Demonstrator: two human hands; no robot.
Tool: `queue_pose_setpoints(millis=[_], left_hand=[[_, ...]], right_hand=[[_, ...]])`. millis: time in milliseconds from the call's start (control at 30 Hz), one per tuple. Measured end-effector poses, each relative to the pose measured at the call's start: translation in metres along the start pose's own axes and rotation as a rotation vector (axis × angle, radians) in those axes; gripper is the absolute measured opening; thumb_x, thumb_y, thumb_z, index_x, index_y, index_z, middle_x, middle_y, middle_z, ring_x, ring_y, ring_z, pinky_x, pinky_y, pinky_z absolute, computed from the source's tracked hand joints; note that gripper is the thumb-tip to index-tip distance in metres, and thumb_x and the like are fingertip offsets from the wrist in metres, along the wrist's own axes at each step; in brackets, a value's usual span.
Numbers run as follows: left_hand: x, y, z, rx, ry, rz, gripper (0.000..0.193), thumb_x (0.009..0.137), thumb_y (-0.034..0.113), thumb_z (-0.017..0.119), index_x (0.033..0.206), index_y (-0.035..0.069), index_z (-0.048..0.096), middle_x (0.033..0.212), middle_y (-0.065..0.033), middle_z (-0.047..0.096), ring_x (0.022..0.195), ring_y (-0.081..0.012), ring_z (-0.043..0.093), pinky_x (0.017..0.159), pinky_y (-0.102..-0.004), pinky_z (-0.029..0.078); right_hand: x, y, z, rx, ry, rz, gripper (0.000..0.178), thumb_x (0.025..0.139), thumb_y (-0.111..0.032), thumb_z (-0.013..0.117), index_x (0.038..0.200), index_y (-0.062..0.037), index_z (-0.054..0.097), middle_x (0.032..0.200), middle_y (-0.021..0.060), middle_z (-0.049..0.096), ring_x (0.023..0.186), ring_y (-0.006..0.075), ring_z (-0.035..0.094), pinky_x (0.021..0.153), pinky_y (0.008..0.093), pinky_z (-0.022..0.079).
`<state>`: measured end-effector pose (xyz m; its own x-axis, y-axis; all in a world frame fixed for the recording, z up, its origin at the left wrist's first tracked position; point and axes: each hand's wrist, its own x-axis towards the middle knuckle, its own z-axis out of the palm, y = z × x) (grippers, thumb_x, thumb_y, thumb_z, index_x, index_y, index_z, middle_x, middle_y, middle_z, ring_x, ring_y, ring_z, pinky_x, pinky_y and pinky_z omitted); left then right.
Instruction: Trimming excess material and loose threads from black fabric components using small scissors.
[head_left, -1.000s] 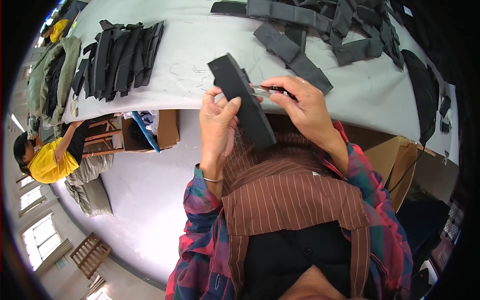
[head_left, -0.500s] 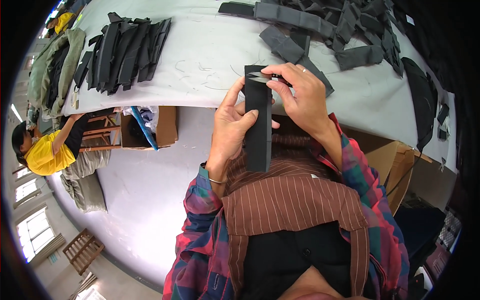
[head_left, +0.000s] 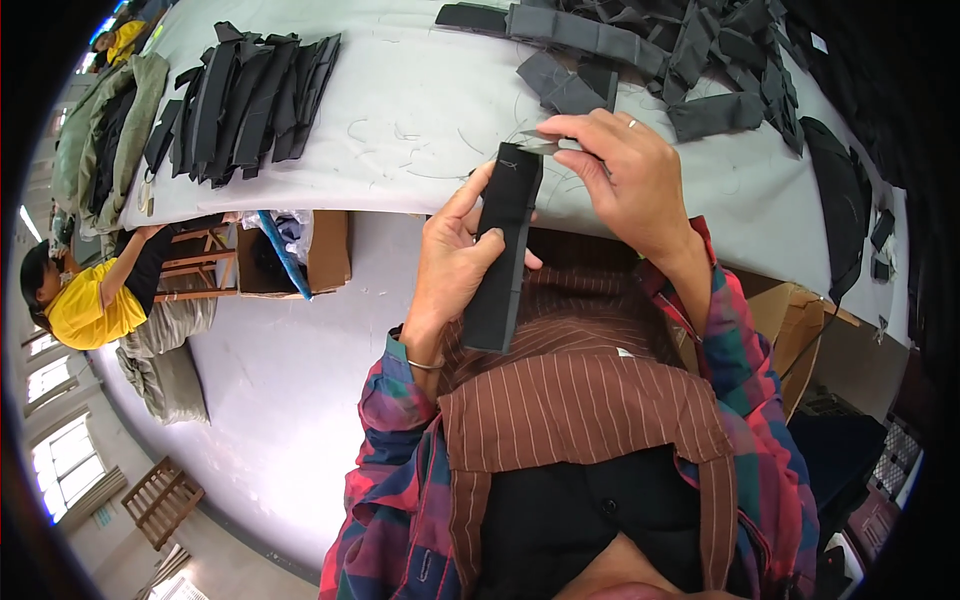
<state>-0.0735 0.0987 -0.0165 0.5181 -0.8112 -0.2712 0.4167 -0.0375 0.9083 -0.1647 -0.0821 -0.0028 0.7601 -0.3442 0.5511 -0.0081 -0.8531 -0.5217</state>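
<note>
My left hand (head_left: pixel 452 258) grips a long black fabric strip (head_left: pixel 503 240) by its sides, thumb on the front face and fingers behind. The strip stands nearly upright, its top tilted a little to the right, with a loose thread end showing near the top. In my right hand (head_left: pixel 632 180) are small thread snips (head_left: pixel 540 143), held between thumb and fingers. Their blades point left and lie at the strip's top right corner. Part of the snips is hidden inside the hand.
On the white table (head_left: pixel 400 110) a row of dark strips (head_left: pixel 250 105) lies at the left and a loose heap of dark pieces (head_left: pixel 690 50) at the far right. Cut threads are scattered between. A person in yellow (head_left: pixel 100 305) works beyond a cardboard box (head_left: pixel 328 250) at the left.
My right hand has moved right with the snips, from across the strip's top to its corner. My left hand has tilted the strip, its lower end swinging left.
</note>
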Motion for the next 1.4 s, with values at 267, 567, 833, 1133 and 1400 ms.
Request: queue_pose_setpoints(millis=[267, 567, 833, 1133, 1400], left_hand=[[0.001, -0.005, -0.005, 0.54, 0.087, 0.119, 0.063, 0.078, -0.011, 0.043, 0.138, 0.008, 0.049, 0.102, -0.014, 0.067, 0.068, -0.0169, 0.069, 0.061, -0.0255, 0.054], [-0.001, 0.003, -0.011, 0.965, 0.155, 0.236, 0.054, 0.078, -0.008, 0.045, 0.126, 0.012, 0.062, 0.066, -0.0136, 0.065, 0.057, -0.0123, 0.063, 0.06, -0.0287, 0.05], [-0.001, -0.004, -0.016, 1.085, 0.152, 0.4, 0.053, 0.079, -0.008, 0.045, 0.124, 0.011, 0.063, 0.067, -0.0148, 0.063, 0.055, -0.0105, 0.06, 0.059, -0.0282, 0.049], [-0.003, -0.001, -0.01, 0.53, 0.201, 0.124, 0.05, 0.08, -0.008, 0.044, 0.122, 0.011, 0.064, 0.071, -0.0073, 0.066, 0.06, -0.011, 0.066, 0.055, -0.0278, 0.05], [0.001, -0.007, -0.019, 0.354, 0.304, 0.221, 0.031, 0.084, -0.01, 0.043, 0.092, 0.002, 0.071, 0.073, -0.0021, 0.065, 0.065, -0.0072, 0.063, 0.056, -0.0196, 0.044]], right_hand=[[0.001, -0.002, -0.006, -0.319, -0.233, -0.229, 0.037, 0.078, -0.008, 0.061, 0.11, -0.0247, 0.068, 0.071, -0.0003, 0.051, 0.066, 0.0181, 0.054, 0.064, 0.0329, 0.038], [0.007, -0.011, -0.017, -0.352, -0.358, -0.285, 0.04, 0.075, -0.004, 0.057, 0.107, -0.0252, 0.07, 0.07, 0.0008, 0.052, 0.069, 0.0186, 0.057, 0.066, 0.0333, 0.038], [0.001, -0.015, -0.01, -0.373, -0.392, -0.264, 0.035, 0.076, -0.005, 0.057, 0.1, -0.0244, 0.072, 0.07, 0.0043, 0.054, 0.069, 0.0216, 0.059, 0.063, 0.0358, 0.042], [-0.027, 0.006, 0.023, 0.501, -0.158, 0.379, 0.03, 0.092, -0.007, 0.051, 0.116, -0.0161, 0.068, 0.103, 0.0078, 0.069, 0.087, 0.0164, 0.064, 0.077, 0.0273, 0.047], [-0.021, -0.016, -0.007, 0.612, -0.25, 0.485, 0.029, 0.094, -0.012, 0.055, 0.121, -0.0064, 0.063, 0.103, 0.0074, 0.068, 0.086, 0.0095, 0.057, 0.078, 0.0253, 0.045]])
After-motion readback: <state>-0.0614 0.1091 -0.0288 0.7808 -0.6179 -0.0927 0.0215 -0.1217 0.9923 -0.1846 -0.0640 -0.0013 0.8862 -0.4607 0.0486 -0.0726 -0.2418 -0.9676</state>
